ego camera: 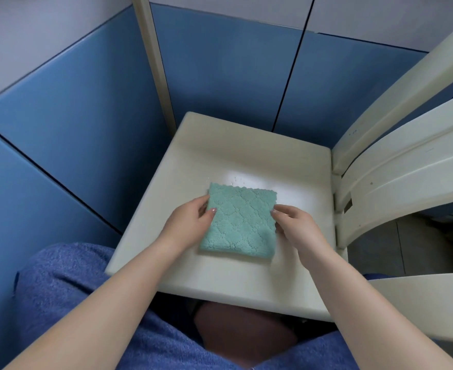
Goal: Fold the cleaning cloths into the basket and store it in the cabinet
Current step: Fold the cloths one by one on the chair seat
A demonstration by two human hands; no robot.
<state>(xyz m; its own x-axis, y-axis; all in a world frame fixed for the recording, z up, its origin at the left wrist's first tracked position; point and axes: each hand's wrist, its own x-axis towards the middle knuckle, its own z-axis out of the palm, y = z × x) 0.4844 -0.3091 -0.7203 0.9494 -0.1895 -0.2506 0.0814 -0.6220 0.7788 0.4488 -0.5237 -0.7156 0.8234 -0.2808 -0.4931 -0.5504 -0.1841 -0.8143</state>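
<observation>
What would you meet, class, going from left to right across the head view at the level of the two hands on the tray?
Blue partition wall → left hand → green cleaning cloth → right hand → bare strip of cream tray → cream curved chair frame.

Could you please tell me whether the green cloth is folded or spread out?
Folded: the cloth lies as a compact layered square with a thick doubled near edge.

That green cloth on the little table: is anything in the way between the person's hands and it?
No. The left hand grips the green cloth's left edge; the right hand touches its right edge. Only the cloth lies on the cream table. No basket is in view.
</observation>
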